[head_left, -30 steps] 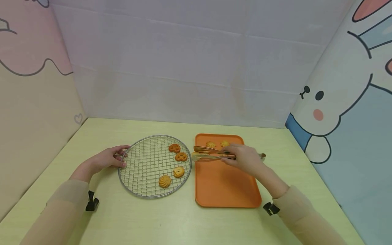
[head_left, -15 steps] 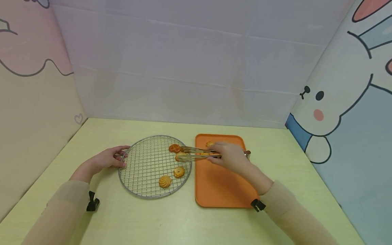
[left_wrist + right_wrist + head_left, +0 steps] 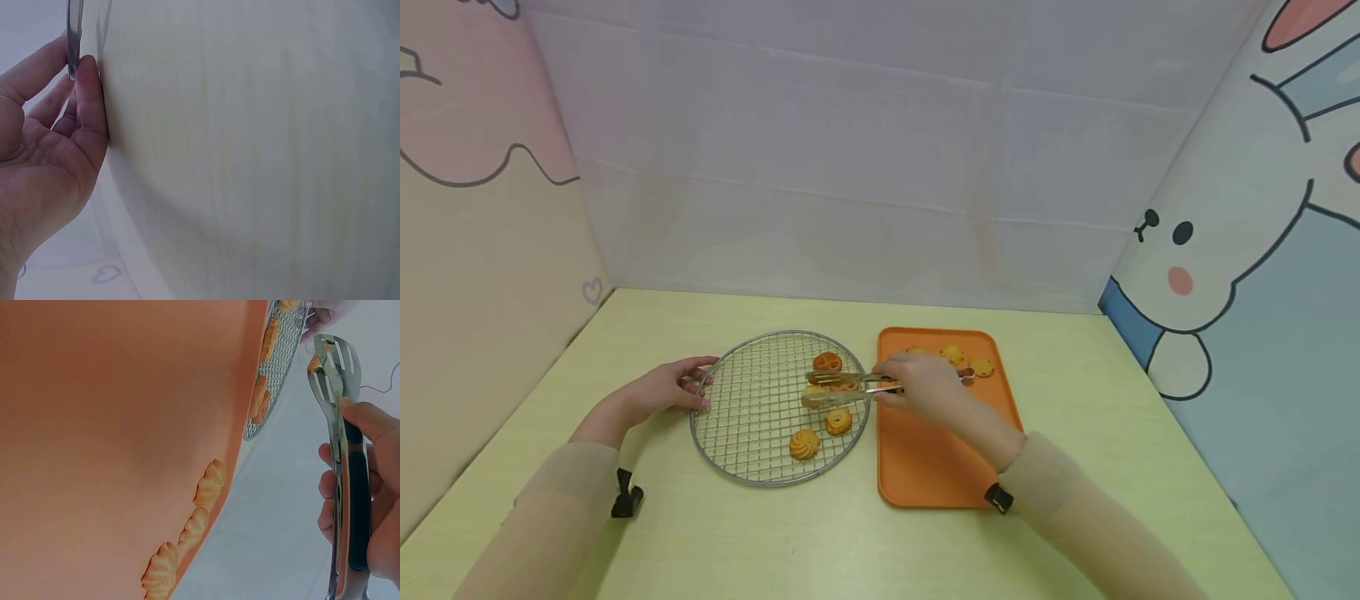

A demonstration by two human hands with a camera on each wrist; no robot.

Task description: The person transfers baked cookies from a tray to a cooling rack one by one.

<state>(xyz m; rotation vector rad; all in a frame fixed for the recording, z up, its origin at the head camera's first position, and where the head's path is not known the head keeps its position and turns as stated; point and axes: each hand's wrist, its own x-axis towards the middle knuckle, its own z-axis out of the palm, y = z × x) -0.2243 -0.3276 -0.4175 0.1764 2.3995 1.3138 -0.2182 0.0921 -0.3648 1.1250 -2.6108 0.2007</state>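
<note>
The left hand (image 3: 662, 390) pinches the left rim of the round wire rack (image 3: 737, 417); in the left wrist view its fingers are at the metal rim (image 3: 74, 37). In the right hand (image 3: 925, 387) are metal tongs (image 3: 880, 383), gripped over the orange tray's (image 3: 955, 467) left edge. Their tips lie above the rack's right part, with a cookie (image 3: 812, 393) between them. Near the tips are pretzel-shaped cookies (image 3: 827, 362), partly covered, and below them a round cookie (image 3: 838, 421) and a swirled one (image 3: 804, 444). The right wrist view shows the tongs (image 3: 340, 425) holding a piece, mostly hidden.
Along the tray's far edge lie several cookies (image 3: 981, 367), one partly hidden by the right hand. The tray stands just right of the rack on the pale table (image 3: 737, 542). Walls rise behind and at both sides.
The right hand and tongs have moved left, from over the tray to over the rack, carrying a cookie. The left hand and the rack have stayed where they were.
</note>
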